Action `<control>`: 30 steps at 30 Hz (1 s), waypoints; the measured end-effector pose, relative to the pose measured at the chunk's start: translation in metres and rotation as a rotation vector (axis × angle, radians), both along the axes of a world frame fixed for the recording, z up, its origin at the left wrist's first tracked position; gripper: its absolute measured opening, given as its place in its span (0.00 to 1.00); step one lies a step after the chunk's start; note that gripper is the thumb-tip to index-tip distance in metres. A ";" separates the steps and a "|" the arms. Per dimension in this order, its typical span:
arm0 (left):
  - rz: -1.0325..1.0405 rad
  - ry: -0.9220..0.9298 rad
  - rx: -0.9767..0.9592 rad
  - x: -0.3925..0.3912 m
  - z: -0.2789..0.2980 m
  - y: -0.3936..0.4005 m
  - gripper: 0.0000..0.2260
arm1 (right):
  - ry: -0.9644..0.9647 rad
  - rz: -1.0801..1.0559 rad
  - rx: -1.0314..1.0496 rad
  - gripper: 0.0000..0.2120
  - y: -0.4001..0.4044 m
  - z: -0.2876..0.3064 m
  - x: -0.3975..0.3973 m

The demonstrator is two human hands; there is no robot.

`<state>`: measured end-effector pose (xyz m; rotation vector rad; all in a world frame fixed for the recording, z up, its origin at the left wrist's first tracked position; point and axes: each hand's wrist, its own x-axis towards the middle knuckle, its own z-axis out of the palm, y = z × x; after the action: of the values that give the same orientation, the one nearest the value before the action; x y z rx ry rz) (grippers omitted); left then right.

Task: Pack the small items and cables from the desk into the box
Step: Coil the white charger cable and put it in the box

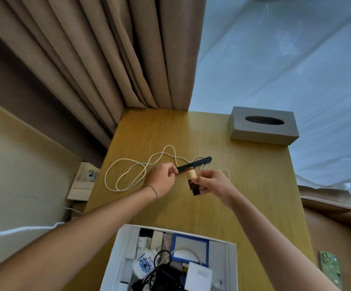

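Observation:
A long white cable (136,171) lies in loose loops on the wooden desk (254,185). A black comb-like item (197,163) lies across it. My left hand (162,180) pinches at that item's near end, fingers curled. My right hand (214,182) holds a small brown item with a tan cap (192,181) just above the desk, between the two hands. The white box (115,263) stands open at the desk's front edge. It holds black cables, a small white fan, a white charger and a blue-framed pad.
A grey tissue box (263,124) stands at the back right corner. A phone in a green case (330,269) lies off the desk's right side. Brown curtains (107,59) hang behind the desk, and a wall socket (90,175) is at the left.

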<state>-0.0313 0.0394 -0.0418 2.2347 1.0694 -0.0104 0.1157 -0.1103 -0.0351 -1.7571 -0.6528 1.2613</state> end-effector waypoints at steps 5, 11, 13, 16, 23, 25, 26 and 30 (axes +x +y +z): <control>-0.095 0.075 0.190 0.041 -0.027 0.007 0.08 | 0.156 -0.263 0.118 0.12 -0.024 0.011 0.010; -0.145 0.154 0.297 0.068 -0.059 0.008 0.12 | 0.174 -0.329 0.105 0.09 -0.038 0.017 0.009; -0.139 0.169 0.302 0.070 -0.064 0.009 0.10 | 0.171 -0.333 0.106 0.12 -0.043 0.022 0.007; -0.165 0.194 0.272 0.071 -0.068 0.013 0.09 | 0.178 -0.342 0.120 0.12 -0.051 0.030 -0.001; -0.213 0.120 0.150 0.064 -0.051 0.017 0.04 | 0.200 -0.337 0.132 0.13 -0.072 0.047 -0.024; -0.209 0.050 0.123 0.056 -0.039 0.015 0.03 | 0.180 -0.322 0.141 0.13 -0.078 0.056 -0.034; -0.204 0.008 0.119 0.051 -0.032 0.013 0.03 | 0.172 -0.310 0.149 0.12 -0.080 0.062 -0.039; -0.157 -0.169 0.067 0.022 0.006 0.002 0.10 | 0.144 -0.265 0.143 0.13 -0.087 0.080 -0.062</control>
<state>-0.0089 0.0409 -0.0353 2.3277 0.8140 0.1463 0.0535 -0.1975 0.0450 -1.5614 -0.4023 1.1169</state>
